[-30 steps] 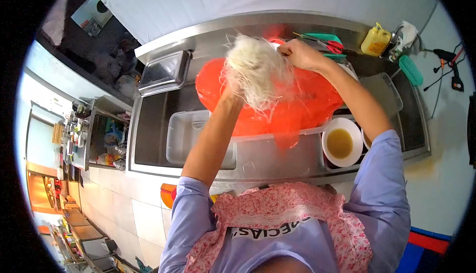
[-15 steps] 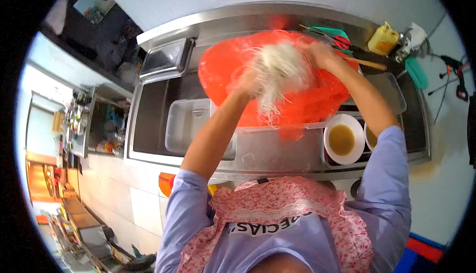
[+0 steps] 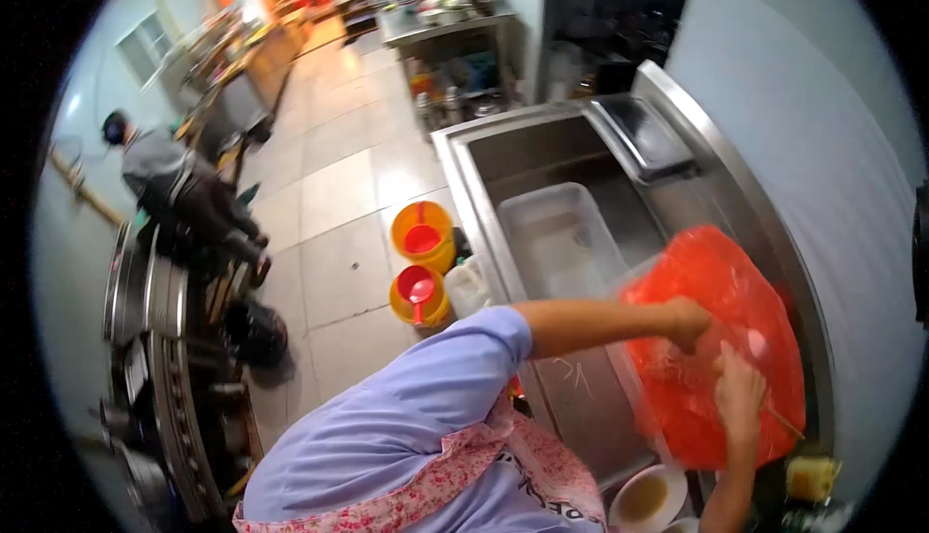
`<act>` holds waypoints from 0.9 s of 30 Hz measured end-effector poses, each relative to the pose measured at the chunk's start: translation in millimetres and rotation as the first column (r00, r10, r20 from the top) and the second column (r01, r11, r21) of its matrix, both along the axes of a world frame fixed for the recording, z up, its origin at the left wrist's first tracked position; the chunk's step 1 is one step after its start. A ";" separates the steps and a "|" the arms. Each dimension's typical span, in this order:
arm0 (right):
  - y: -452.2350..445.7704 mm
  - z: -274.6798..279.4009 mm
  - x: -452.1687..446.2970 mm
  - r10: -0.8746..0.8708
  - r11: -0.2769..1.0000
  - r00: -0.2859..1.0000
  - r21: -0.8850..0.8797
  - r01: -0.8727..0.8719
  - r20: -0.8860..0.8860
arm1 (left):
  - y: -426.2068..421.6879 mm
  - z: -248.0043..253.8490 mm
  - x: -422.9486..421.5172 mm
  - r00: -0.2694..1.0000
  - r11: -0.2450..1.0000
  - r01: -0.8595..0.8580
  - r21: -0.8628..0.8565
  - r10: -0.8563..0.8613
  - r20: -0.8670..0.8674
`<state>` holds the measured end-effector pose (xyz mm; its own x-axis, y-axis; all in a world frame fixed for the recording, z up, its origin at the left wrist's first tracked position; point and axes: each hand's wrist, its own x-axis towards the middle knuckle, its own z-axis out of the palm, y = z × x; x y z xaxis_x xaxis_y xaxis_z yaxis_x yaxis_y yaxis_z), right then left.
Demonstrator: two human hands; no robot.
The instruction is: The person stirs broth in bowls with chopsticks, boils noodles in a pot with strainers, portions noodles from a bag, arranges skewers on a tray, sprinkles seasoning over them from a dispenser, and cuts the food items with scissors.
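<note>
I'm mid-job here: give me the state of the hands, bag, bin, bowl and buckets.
Left hand: fingers curled, over the bag; grip blurred
Right hand: over the bag; grip unclear
Red bag: spread out, wrinkled
Clear bin: upright, open-topped
White bowl: upright, holding brownish liquid
Farther yellow bucket: open, red dipper inside
Nearer yellow bucket: open, another red dipper in it

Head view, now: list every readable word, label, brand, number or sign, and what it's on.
"PE", probably: dark lettering on the lilac shirt; the rest is covered by the floral apron or too blurred to read.
Red bag: no legible text.
Yellow container: too blurred to read.
White jug: nothing legible.
No other readable text.
</note>
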<state>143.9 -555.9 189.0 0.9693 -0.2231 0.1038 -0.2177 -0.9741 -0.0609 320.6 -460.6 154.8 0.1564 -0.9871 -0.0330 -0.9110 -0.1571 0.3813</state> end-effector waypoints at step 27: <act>256.2 -131.8 -101.3 0.080 0.963 0.985 -0.267 -0.037 0.152 | 629.4 -188.3 -126.1 -0.070 0.227 -0.944 0.241 0.574 -0.816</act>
